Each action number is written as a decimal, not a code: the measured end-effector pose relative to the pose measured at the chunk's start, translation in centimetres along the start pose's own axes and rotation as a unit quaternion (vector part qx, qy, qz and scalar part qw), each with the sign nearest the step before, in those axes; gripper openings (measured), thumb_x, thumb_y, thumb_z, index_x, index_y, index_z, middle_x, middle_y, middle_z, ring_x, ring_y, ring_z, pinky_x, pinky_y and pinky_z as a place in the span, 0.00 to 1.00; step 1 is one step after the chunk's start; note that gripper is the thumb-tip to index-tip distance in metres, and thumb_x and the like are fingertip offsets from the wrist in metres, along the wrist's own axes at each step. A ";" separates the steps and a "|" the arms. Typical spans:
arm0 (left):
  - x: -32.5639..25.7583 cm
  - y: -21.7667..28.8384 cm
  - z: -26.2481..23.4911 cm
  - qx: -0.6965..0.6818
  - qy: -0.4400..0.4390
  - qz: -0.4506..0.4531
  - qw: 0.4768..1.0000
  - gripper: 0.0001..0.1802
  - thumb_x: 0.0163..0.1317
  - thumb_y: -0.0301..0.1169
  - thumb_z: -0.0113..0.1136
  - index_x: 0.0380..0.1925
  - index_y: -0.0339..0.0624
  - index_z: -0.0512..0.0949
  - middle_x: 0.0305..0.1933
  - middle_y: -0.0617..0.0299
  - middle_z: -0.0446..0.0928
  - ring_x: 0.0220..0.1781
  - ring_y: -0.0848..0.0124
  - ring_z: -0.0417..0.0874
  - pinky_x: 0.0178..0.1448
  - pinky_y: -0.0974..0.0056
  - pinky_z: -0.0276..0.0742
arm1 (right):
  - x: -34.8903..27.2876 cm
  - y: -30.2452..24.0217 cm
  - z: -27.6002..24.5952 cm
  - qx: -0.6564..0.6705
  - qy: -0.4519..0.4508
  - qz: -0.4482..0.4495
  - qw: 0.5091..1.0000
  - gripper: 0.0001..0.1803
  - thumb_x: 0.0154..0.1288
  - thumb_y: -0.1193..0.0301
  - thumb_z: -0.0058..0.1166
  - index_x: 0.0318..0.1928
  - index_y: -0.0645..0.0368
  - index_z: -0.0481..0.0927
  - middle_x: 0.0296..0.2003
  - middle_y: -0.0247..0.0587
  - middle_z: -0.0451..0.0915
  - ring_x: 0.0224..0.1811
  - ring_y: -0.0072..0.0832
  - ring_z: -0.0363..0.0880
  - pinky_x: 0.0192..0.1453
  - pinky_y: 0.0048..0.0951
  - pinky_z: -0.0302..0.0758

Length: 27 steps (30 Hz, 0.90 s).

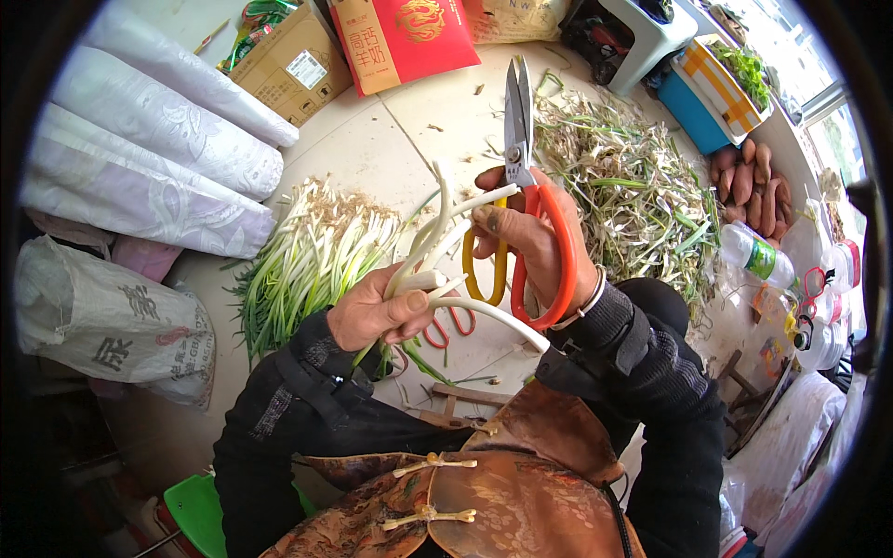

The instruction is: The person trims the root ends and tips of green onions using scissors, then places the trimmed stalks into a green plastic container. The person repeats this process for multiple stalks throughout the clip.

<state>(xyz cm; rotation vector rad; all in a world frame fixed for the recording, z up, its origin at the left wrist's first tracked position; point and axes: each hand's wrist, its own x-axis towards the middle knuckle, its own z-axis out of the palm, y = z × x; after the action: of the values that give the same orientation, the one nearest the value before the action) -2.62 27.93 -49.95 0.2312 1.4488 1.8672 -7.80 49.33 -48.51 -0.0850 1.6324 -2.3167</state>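
A small bunch of scallions (430,244) is gripped in my left hand (370,312), the thick white stalks fanning up and to the right. Around a pair of scissors (518,130) with one red and one yellow handle, my right hand (549,240) is closed. Its blades point up, away from me, nearly together and touching no stalk. The thumb and fingers of that hand are also at the white end of one stalk. Beyond my left hand lies a heap of scallions (321,246), roots facing away. Past my right hand spreads a pile of dry leaf trimmings (633,186).
Red-handled scissors (449,327) lie on the floor below my hands. A white woven sack (116,312) and a draped cloth (153,139) are at left. A cardboard box (293,70) and red box (409,42) stand far. Sweet potatoes (753,186) and a plastic bottle (758,253) sit right.
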 end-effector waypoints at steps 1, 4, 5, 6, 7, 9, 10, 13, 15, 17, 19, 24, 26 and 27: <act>0.0 -0.1 0.0 0.002 -0.001 0.000 1.000 0.19 0.68 0.42 0.47 0.49 0.38 0.71 0.19 0.65 0.63 0.17 0.80 0.60 0.20 0.76 0.57 | 0.0 0.0 0.0 -0.002 0.001 -0.006 1.000 0.14 0.57 0.77 0.56 0.43 0.66 0.69 0.24 0.37 0.76 0.20 0.22 0.76 0.25 0.20 0.73; 0.0 -0.5 -0.1 -0.014 0.007 0.016 1.000 0.21 0.67 0.45 0.48 0.49 0.39 0.70 0.18 0.66 0.64 0.15 0.82 0.59 0.18 0.76 0.56 | -0.2 -0.6 -0.3 0.009 -0.044 0.014 0.999 0.16 0.58 0.79 0.50 0.47 0.67 0.68 0.31 0.42 0.76 0.30 0.25 0.78 0.36 0.22 0.79; 0.0 -0.6 -0.2 -0.023 0.012 0.025 0.999 0.22 0.66 0.47 0.49 0.49 0.40 0.70 0.18 0.66 0.65 0.14 0.82 0.59 0.18 0.76 0.55 | -0.1 -0.6 -0.3 0.010 -0.040 0.022 0.999 0.16 0.58 0.79 0.50 0.47 0.67 0.68 0.31 0.42 0.76 0.30 0.25 0.78 0.36 0.22 0.79; -0.1 -0.7 -0.3 -0.041 0.011 0.032 0.999 0.21 0.67 0.46 0.49 0.50 0.42 0.70 0.18 0.66 0.65 0.15 0.82 0.59 0.18 0.76 0.56 | -0.2 -0.7 -0.3 0.018 -0.047 0.018 0.999 0.16 0.57 0.79 0.50 0.48 0.67 0.67 0.30 0.42 0.76 0.30 0.25 0.78 0.36 0.22 0.79; -0.2 -0.8 -0.4 -0.059 0.009 0.039 0.997 0.20 0.67 0.45 0.48 0.52 0.45 0.70 0.18 0.66 0.64 0.15 0.82 0.59 0.18 0.76 0.56 | -0.2 -0.7 -0.4 0.026 -0.054 0.016 0.998 0.17 0.57 0.80 0.49 0.48 0.67 0.67 0.30 0.41 0.75 0.31 0.26 0.78 0.36 0.22 0.79; -0.3 -0.8 -0.8 -0.074 -0.013 0.058 0.996 0.19 0.68 0.44 0.48 0.55 0.53 0.68 0.20 0.65 0.64 0.16 0.81 0.60 0.18 0.76 0.56 | -0.3 -0.8 -0.6 0.018 -0.059 0.020 0.998 0.17 0.56 0.80 0.48 0.48 0.67 0.67 0.30 0.41 0.75 0.31 0.26 0.78 0.37 0.23 0.79; -0.3 -0.9 -0.9 -0.079 -0.009 0.050 0.996 0.19 0.68 0.44 0.48 0.55 0.53 0.68 0.19 0.65 0.64 0.16 0.81 0.60 0.18 0.76 0.56 | -0.3 -0.9 -0.7 0.017 -0.065 0.019 0.998 0.18 0.56 0.80 0.48 0.48 0.67 0.67 0.29 0.41 0.75 0.31 0.27 0.79 0.38 0.24 0.79; -0.4 -0.9 -1.0 -0.089 -0.010 0.050 0.995 0.19 0.68 0.44 0.48 0.55 0.52 0.68 0.19 0.65 0.64 0.16 0.81 0.60 0.19 0.76 0.57 | -0.3 -0.9 -0.7 -0.009 -0.044 0.029 0.999 0.18 0.56 0.78 0.51 0.48 0.68 0.67 0.30 0.42 0.76 0.32 0.27 0.79 0.39 0.24 0.77; -0.4 -1.0 -1.0 -0.096 -0.011 0.053 0.994 0.19 0.68 0.44 0.48 0.55 0.52 0.69 0.19 0.65 0.64 0.16 0.81 0.60 0.19 0.76 0.57 | -0.3 -0.8 -0.6 -0.011 -0.058 0.006 0.998 0.18 0.57 0.78 0.52 0.48 0.68 0.67 0.31 0.42 0.76 0.32 0.26 0.79 0.39 0.24 0.76; -0.4 -1.0 -1.0 -0.086 -0.017 0.044 0.995 0.19 0.68 0.44 0.48 0.55 0.52 0.69 0.20 0.64 0.64 0.17 0.81 0.60 0.19 0.75 0.57 | -0.4 -0.8 -0.4 -0.012 -0.060 0.000 0.998 0.18 0.58 0.77 0.54 0.47 0.68 0.68 0.31 0.42 0.77 0.31 0.26 0.79 0.39 0.22 0.74; -0.3 -1.1 -0.9 -0.078 -0.025 0.028 0.996 0.19 0.68 0.44 0.47 0.55 0.52 0.69 0.20 0.64 0.64 0.17 0.81 0.60 0.19 0.75 0.57 | -0.3 -0.6 -0.1 -0.033 -0.044 0.005 0.998 0.16 0.58 0.78 0.53 0.47 0.68 0.68 0.29 0.41 0.77 0.28 0.24 0.78 0.35 0.22 0.75; -0.5 -0.9 -1.0 -0.129 -0.044 0.032 0.990 0.18 0.68 0.43 0.48 0.53 0.49 0.69 0.19 0.64 0.65 0.16 0.81 0.58 0.19 0.75 0.57 | 0.2 -0.9 -0.4 -0.055 -0.015 0.004 0.998 0.14 0.55 0.79 0.49 0.43 0.68 0.69 0.27 0.41 0.76 0.22 0.24 0.76 0.29 0.21 0.75; -0.8 -0.8 -0.9 -0.174 0.004 0.059 0.983 0.19 0.68 0.43 0.47 0.51 0.44 0.69 0.18 0.65 0.64 0.15 0.81 0.58 0.19 0.75 0.57 | 0.5 -1.2 -1.1 -0.093 0.012 -0.022 0.995 0.16 0.53 0.78 0.47 0.44 0.68 0.68 0.27 0.43 0.75 0.22 0.25 0.75 0.29 0.21 0.74; -1.1 -0.8 -0.8 -0.195 0.030 0.076 0.977 0.19 0.68 0.44 0.47 0.51 0.42 0.70 0.18 0.66 0.63 0.14 0.81 0.58 0.19 0.75 0.57 | 0.6 -1.3 -1.4 -0.097 0.023 -0.016 0.995 0.16 0.52 0.78 0.46 0.44 0.68 0.68 0.27 0.43 0.75 0.23 0.25 0.75 0.30 0.22 0.73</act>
<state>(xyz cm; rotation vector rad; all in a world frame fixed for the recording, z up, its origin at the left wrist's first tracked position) -2.00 26.68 -50.61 0.0974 1.0961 2.2554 -8.93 50.81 -47.84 -0.1021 1.8895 -2.1923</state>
